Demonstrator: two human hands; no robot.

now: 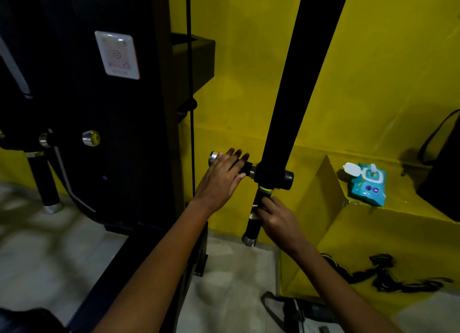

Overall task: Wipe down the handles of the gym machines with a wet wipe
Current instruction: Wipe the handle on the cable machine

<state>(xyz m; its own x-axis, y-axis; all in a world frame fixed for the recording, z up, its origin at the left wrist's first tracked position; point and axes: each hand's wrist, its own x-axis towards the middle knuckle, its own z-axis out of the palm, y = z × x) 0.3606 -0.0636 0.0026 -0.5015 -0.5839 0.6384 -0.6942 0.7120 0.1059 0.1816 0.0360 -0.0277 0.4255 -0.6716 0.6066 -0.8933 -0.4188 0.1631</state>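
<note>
Both bare forearms reach up from the bottom of the frame toward a black machine arm point(302, 84) that runs diagonally down the middle. At centre, the left hand point(222, 177) lies over the horizontal handle point(245, 168), fingers fairly straight and draped on its black grip, the thumb tucked beneath; a chrome end cap point(213, 157) shows just past the fingertips. Slightly lower and to the right, the right hand point(275, 215) curls round the vertical handle point(256, 217), pressing a white wet wipe point(254, 211) against the grip, only a sliver of it visible beside the fingers. That handle ends in a chrome cap point(249, 240) near the pale floor. At right of centre, a teal pack of wipes point(368, 187) sits on the yellow ledge point(398, 223) with its lid flipped open. In the upper left, a white sticker point(117, 54) marks the dark machine body point(74, 108).
</note>
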